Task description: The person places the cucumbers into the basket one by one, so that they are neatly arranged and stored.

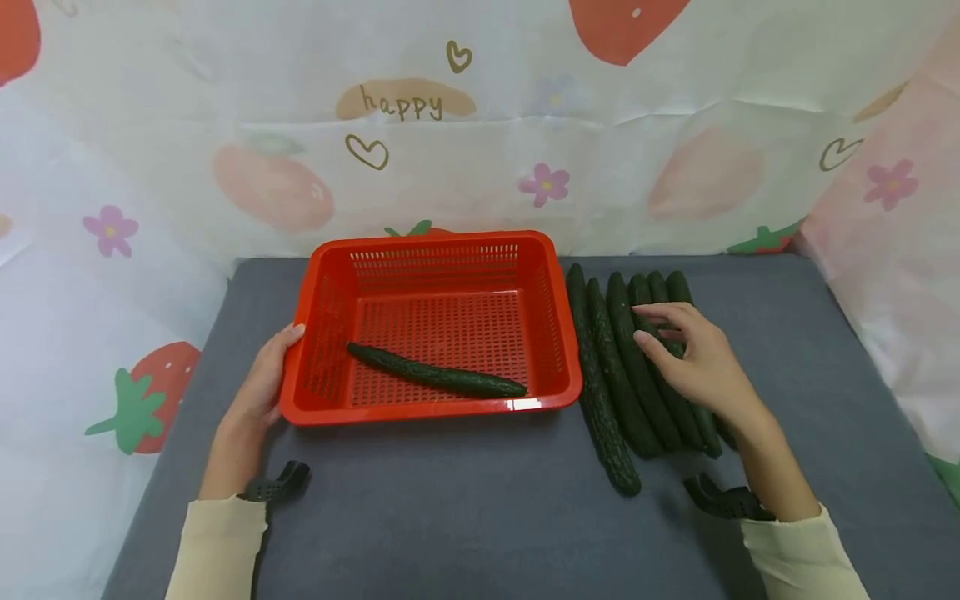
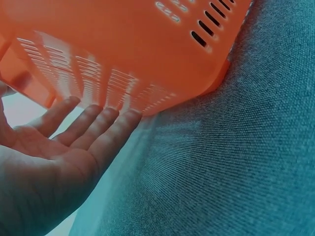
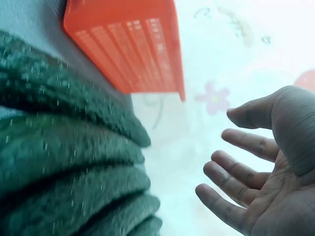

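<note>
A red plastic basket [image 1: 431, 410] with slotted walls stands on the grey table, and one dark green cucumber [image 1: 438, 377] lies slantwise inside it. My left hand [image 1: 264, 379] holds the basket's left side, thumb at the rim. In the left wrist view its fingertips [image 2: 130, 115] touch the slotted outer wall. Several cucumbers [image 1: 600, 417] lie side by side just right of the basket, the leftmost reaching nearest to me. Over this row hovers my right hand [image 1: 701, 358], fingers apart and nothing between them. The right wrist view shows that hand [image 3: 261, 172] apart from the cucumbers [image 3: 74, 147].
The grey cloth-covered table [image 1: 450, 517] extends in front of the basket and to the right of the cucumbers. Behind it hangs a white printed sheet [image 1: 487, 183] with strawberries, flowers and hearts. A black band [image 1: 277, 483] sits on the left wrist, another band [image 1: 727, 500] on the right.
</note>
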`<state>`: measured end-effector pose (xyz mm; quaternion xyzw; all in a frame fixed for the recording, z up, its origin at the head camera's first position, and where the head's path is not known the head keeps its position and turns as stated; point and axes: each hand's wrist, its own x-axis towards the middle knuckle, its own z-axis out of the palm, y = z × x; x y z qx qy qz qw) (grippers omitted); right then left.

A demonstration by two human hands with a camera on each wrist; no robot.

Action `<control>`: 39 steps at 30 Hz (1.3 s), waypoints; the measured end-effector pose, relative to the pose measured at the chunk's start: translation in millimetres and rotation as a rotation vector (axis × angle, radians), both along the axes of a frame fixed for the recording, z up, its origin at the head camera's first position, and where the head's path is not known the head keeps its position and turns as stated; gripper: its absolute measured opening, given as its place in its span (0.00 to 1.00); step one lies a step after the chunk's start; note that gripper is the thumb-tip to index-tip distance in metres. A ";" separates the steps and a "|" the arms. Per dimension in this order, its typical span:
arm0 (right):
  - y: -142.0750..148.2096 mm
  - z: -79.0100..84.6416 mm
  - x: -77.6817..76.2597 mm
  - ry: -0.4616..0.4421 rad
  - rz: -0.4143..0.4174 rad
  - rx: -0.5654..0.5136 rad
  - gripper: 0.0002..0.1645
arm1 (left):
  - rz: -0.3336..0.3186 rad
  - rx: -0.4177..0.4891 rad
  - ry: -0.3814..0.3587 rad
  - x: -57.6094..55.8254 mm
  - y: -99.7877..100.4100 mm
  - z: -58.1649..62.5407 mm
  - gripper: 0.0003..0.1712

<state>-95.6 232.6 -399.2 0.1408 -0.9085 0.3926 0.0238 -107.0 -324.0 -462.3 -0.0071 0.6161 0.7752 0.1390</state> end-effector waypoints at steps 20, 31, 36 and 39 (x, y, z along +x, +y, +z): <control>61.0 -37.5 12.5 -0.078 -0.173 0.072 0.31 | -0.039 -0.004 0.023 7.5 -5.2 -1.1 0.15; 83.4 -51.5 5.1 -0.249 -0.152 0.251 0.37 | -0.002 -0.024 -0.006 11.7 -3.7 -3.1 0.16; 86.8 -53.0 3.6 -0.348 -0.143 0.292 0.41 | -0.012 -0.041 -0.006 11.6 -2.2 -3.4 0.17; 88.5 -52.6 4.7 -0.424 -0.156 0.281 0.44 | -0.012 -0.032 -0.008 11.1 -2.0 -4.1 0.17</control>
